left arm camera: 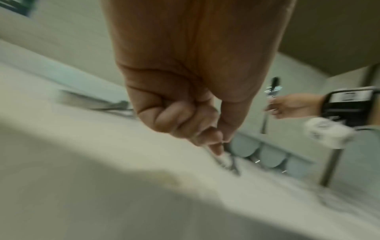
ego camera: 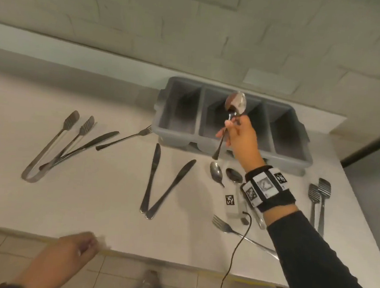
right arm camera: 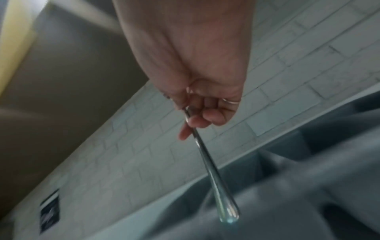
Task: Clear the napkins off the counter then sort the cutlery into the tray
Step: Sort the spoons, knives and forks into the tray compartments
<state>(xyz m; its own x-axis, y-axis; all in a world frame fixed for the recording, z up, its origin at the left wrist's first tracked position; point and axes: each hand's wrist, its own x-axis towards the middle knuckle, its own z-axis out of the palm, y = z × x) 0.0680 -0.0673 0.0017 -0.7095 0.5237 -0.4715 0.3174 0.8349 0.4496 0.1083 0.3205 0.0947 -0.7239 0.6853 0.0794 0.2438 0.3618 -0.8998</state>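
My right hand (ego camera: 228, 126) pinches a metal spoon (ego camera: 235, 103) just below its bowl, which points up while the handle hangs down. It hovers over the middle of the grey cutlery tray (ego camera: 293, 162) at the back of the white counter. The right wrist view shows my fingers (right arm camera: 197, 120) curled round the spoon (right arm camera: 213, 172) above the tray (right arm camera: 308, 178). My left hand (ego camera: 83, 247) is blurred near the counter's front edge. In the left wrist view its fingers (left arm camera: 213, 139) are curled with nothing seen in them. No napkins are visible.
Loose cutlery lies on the counter: tongs (ego camera: 46, 152) and a knife (ego camera: 85, 148) at left, a fork (ego camera: 125, 138), two crossed knives (ego camera: 151, 177), two spoons (ego camera: 216, 172), a fork (ego camera: 234, 230) and more tongs (ego camera: 320, 196) at right. A black cable (ego camera: 237, 246) hangs from my right wrist.
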